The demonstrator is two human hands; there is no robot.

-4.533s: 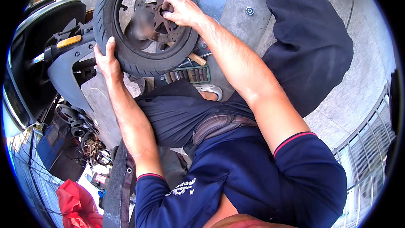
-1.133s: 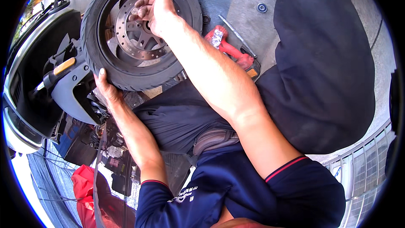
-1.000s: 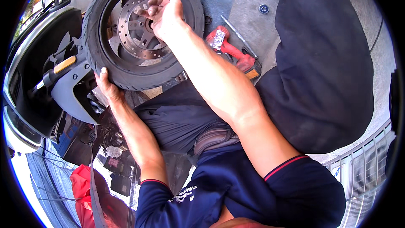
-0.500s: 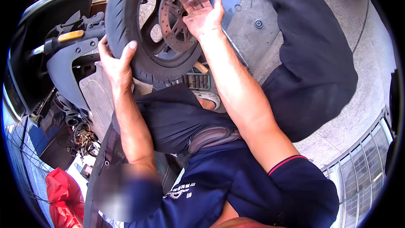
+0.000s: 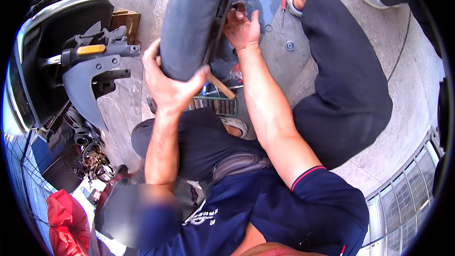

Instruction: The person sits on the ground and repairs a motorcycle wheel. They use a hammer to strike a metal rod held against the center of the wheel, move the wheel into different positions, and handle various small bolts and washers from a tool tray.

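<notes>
One wheel (image 5: 196, 23), seen nearly tread-on, rises between a person's two arms, its near end in the left hand (image 5: 173, 83), which spreads wide around the curved black rubber tyre (image 5: 182, 57), thumb on one side, fingers on the other. The right hand (image 5: 242, 31) is just beside the wheel's right face, palm showing, fingers half curled; whether the fingertips touch or hold anything cannot be told. Near the tyre lie one wooden handle (image 5: 220, 86) and one green tray (image 5: 235, 106) of cylindrical metal sockets. Farther right: one red-handled screwdriver (image 5: 284, 2), one thin ring (image 5: 268, 28), one round bearing (image 5: 289, 46).
</notes>
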